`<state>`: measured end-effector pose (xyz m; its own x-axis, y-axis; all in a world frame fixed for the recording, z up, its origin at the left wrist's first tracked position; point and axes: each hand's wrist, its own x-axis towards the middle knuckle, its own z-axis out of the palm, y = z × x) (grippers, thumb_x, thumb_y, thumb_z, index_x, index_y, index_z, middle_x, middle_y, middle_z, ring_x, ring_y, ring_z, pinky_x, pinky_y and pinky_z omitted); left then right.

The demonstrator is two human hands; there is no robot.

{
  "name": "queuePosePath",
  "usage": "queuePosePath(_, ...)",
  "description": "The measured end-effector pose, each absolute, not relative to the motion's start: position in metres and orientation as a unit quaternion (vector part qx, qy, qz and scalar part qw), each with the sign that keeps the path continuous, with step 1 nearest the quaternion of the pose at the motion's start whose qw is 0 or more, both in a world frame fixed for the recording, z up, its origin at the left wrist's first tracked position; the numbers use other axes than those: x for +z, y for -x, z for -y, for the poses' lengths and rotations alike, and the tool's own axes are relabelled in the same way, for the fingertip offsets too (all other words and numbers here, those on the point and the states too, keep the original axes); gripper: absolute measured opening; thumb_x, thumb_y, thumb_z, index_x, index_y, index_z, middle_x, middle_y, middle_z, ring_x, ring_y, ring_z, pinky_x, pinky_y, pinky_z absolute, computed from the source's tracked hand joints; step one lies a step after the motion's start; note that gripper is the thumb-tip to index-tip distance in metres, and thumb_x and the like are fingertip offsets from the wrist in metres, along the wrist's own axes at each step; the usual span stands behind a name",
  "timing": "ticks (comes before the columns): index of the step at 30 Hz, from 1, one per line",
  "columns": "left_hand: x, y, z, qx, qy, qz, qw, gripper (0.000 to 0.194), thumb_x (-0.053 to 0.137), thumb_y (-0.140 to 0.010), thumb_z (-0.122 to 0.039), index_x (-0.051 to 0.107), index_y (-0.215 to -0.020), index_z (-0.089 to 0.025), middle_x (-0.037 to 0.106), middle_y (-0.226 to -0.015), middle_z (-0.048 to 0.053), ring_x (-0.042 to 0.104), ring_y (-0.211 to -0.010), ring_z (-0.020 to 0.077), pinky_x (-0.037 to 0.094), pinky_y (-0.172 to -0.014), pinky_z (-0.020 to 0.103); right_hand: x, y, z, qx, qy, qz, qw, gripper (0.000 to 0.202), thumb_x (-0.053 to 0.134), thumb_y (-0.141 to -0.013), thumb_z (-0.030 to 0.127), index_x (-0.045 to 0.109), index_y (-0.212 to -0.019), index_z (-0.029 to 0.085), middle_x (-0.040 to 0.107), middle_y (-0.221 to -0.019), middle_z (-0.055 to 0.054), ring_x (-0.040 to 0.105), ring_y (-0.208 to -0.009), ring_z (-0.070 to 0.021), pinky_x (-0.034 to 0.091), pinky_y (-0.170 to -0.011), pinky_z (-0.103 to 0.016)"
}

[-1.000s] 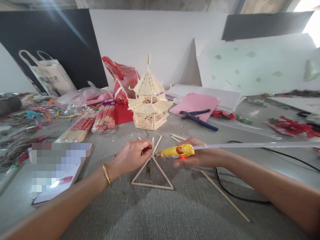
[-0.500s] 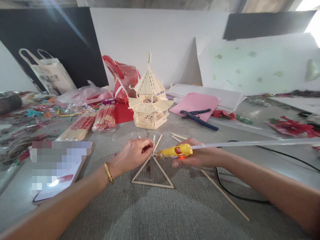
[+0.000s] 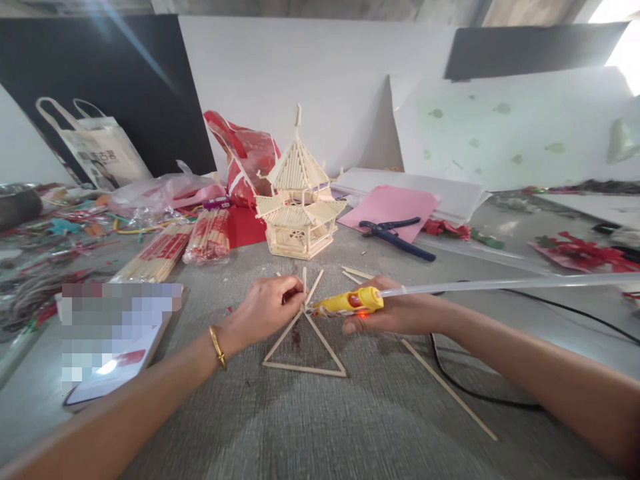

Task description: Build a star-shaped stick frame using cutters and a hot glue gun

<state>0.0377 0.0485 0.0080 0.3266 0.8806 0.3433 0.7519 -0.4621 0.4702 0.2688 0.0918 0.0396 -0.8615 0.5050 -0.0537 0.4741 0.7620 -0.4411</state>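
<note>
"What's on your feed?"
"My left hand (image 3: pixel 265 303) pinches a thin stick (image 3: pixel 305 275) at the top corner of the stick triangle (image 3: pixel 304 369) on the grey tabletop (image 3: pixel 225 427); my right hand (image 3: pixel 397 312) grips the yellow glue gun (image 3: pixel 345 304)."
"Its nozzle (image 3: pixel 311 310)?"
"I see it at that corner, nearer me than the stick pagoda (image 3: pixel 285 215)."

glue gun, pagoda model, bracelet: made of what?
Glue gun: likely plastic, by its smooth yellow shell. Pagoda model: probably bare wood, matt, judging by pale straight sticks. Bracelet: looks like polished gold-coloured metal, from its glints; solid or plated unclear.
</note>
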Motion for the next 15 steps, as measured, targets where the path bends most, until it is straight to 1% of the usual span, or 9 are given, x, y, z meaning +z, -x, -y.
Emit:
queuePosePath(5,0.0089,-0.038,-0.048,0.286,-0.8,-0.513,0.123,0.018,0.047,-0.083,-0.022,0.062,-0.08,-0.015,0.065,-0.068,-0.001,0.055,-0.058,0.0089,0.04,-0.055,0.02,0.0376,-0.2696,-0.0936,0.226,0.246,0.942,0.034,0.04,0.051,-0.084,0.049,0.044,-0.06,0.017,0.038,-0.052,0.005,0.036,-0.051,-0.0082,0.028,-0.051,-0.023)
queuePosePath(10,0.0103,-0.0389,-0.0475,0.283,-0.805,-0.508,0.118,0.017,0.047,-0.083,-0.021,0.062,-0.08,-0.015,0.065,-0.069,0.0,0.056,-0.06,0.0097,0.041,-0.057,0.02,0.0383,-0.2703,-0.0937,0.226,0.259,0.938,0.035,0.039,0.051,-0.083,0.047,0.043,-0.059,0.017,0.036,-0.052,0.005,0.035,-0.05,-0.0073,0.028,-0.051,-0.023)
queuePosePath(15,0.0099,-0.0394,-0.0468,0.286,-0.805,-0.508,0.115,0.017,0.048,-0.083,-0.021,0.063,-0.08,-0.015,0.065,-0.068,-0.001,0.056,-0.058,0.0095,0.04,-0.057,0.02,0.0404,-0.2694,-0.0912,0.218,0.282,0.934,0.032,0.041,0.052,-0.082,0.046,0.039,-0.057,0.017,0.032,-0.051,0.005,0.033,-0.049,-0.0073,0.026,-0.05,-0.023)
